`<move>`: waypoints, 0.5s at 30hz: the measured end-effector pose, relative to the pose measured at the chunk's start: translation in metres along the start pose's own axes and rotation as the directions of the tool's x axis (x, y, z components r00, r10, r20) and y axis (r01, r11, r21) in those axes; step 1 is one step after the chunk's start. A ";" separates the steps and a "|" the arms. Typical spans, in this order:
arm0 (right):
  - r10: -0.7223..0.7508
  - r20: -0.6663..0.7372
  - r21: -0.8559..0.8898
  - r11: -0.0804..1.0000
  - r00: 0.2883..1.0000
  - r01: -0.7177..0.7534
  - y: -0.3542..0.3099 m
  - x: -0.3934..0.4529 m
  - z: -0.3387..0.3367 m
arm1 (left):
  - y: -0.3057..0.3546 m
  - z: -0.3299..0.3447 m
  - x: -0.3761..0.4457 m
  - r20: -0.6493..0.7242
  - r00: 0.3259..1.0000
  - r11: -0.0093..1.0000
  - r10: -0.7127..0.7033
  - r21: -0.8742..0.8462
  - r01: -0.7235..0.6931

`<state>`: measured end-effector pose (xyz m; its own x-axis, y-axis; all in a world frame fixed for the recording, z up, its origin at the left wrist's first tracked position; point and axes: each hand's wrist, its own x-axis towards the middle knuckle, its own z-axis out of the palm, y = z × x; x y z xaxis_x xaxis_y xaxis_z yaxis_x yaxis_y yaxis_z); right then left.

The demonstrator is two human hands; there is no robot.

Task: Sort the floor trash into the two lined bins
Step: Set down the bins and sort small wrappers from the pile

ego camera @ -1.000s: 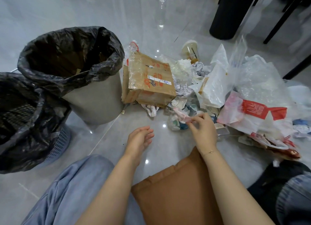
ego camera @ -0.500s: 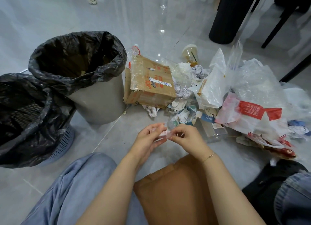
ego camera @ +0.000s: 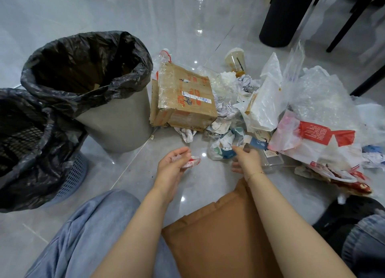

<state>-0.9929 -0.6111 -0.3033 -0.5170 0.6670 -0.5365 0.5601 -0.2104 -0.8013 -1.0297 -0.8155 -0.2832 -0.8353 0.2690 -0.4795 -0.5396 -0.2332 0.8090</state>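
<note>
My left hand (ego camera: 171, 166) holds a small crumpled red-and-white wrapper (ego camera: 191, 161) just above the floor, in front of the bins. My right hand (ego camera: 246, 160) reaches with loosely spread fingers to a crumpled white-and-teal wrapper (ego camera: 224, 145) at the near edge of the trash pile and touches it. A grey bin (ego camera: 116, 123) with a black liner stands at centre left. A blue mesh bin (ego camera: 73, 175) with a black liner stands at the far left. A taped cardboard box (ego camera: 185, 98) lies beside the grey bin.
The pile to the right holds clear plastic bags (ego camera: 316, 94), a red-and-white bag (ego camera: 314, 140), crumpled paper and a plastic drink cup (ego camera: 235, 61). A black round pedestal (ego camera: 281, 17) and dark furniture legs stand behind. A brown cushion (ego camera: 220, 236) lies between my knees.
The wrapper passed from my right hand to my left. My hands then parted: the left stays with the wrapper, the right moved back right to the pile.
</note>
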 end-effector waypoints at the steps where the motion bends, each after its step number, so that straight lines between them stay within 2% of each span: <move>1: -0.018 -0.033 0.026 0.999 0.999 0.019 0.002 0.001 0.002 | 0.000 -0.001 0.000 -0.007 1.000 1.000 0.007 0.013 -0.007; 4: -0.205 -0.151 -0.067 0.978 0.967 0.197 0.016 -0.004 0.003 | 0.000 -0.003 0.002 -0.054 0.998 0.996 0.040 0.086 -0.036; 8: -0.388 -0.124 -0.168 0.915 0.913 0.366 0.026 -0.026 0.001 | 0.003 -0.001 0.000 -0.142 0.986 0.993 0.082 0.094 -0.069; 12: -0.513 -0.117 -0.151 0.855 0.850 0.495 0.026 -0.044 0.001 | 0.012 0.002 -0.007 -0.108 0.986 0.991 0.125 0.053 -0.120; 15: -0.502 -0.029 -0.037 0.865 0.864 0.501 0.023 -0.058 0.005 | 0.017 0.004 -0.016 -0.037 0.992 0.992 0.117 0.057 -0.115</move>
<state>-0.9534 -0.6581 -0.2917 -0.7090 0.7031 -0.0535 0.2491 0.1789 -0.9518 -1.0256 -0.8198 -0.2603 -0.8961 0.2054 -0.3935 -0.4329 -0.2092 0.8768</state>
